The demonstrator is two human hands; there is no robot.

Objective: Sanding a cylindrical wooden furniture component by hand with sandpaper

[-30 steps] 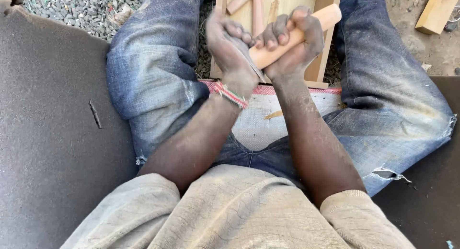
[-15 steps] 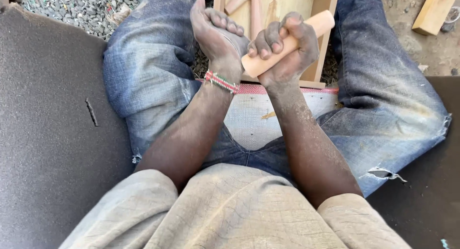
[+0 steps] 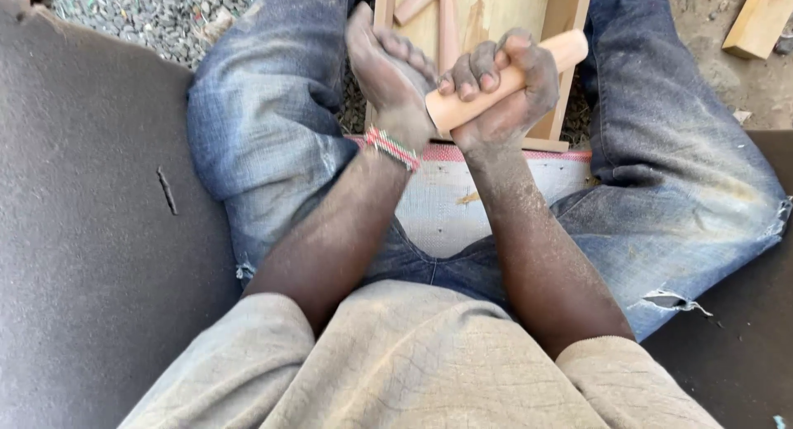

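Note:
My right hand [image 3: 508, 94] is closed around a round, pale wooden rod [image 3: 570, 47] that slants up to the right above my lap. My left hand [image 3: 388, 74] is curled against the rod's near end, with a beaded bracelet [image 3: 392, 146] on its wrist. It seems to grip a thin blade, which its fingers almost wholly hide. Both hands are dusty. Under them stands a shallow wooden tray [image 3: 570, 99] with two more short rods [image 3: 447, 20] lying inside.
I sit with legs in worn blue jeans [image 3: 264, 140] spread either side of the tray. A pale woven cloth with a red edge [image 3: 446, 206] lies between them. There is dark matting [image 3: 91, 231] on both sides, gravel [image 3: 132, 16] at top left and a wooden plank [image 3: 760, 20] at top right.
My left hand slid up along the rod's near end, then came back down a little. My right hand kept its hold, and the rod shifted slightly.

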